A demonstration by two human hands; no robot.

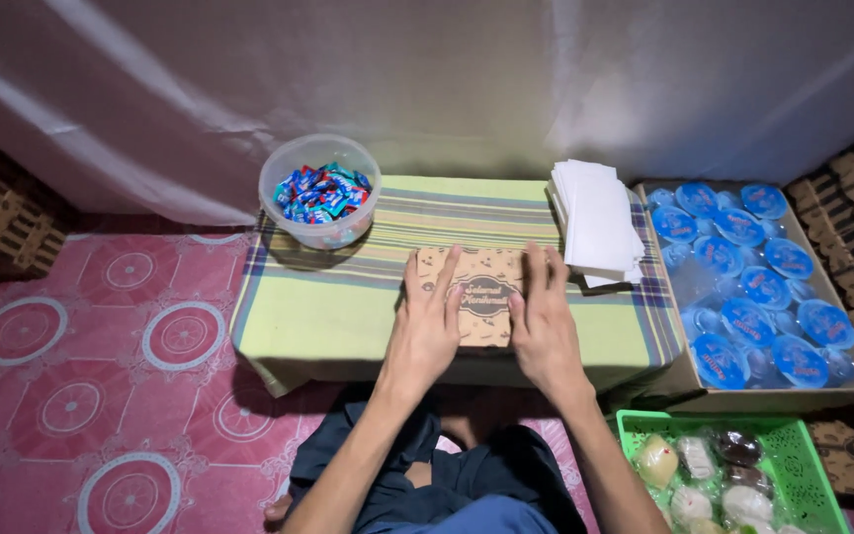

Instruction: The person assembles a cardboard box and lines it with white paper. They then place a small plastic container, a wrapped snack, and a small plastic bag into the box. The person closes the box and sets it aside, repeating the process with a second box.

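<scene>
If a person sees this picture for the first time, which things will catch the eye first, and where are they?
In the middle, the left hand and right hand lie flat on a brown patterned box on a low table with a striped yellow-green cloth. At the right, a cardboard carton holds blue-lidded cups. A clear tub of blue-wrapped candies stands at the table's far left corner.

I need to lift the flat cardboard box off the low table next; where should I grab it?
Grip the box by its short left and right edges, coming from above. It lies flat, and the left hand and right hand already rest on top near those edges.
</scene>
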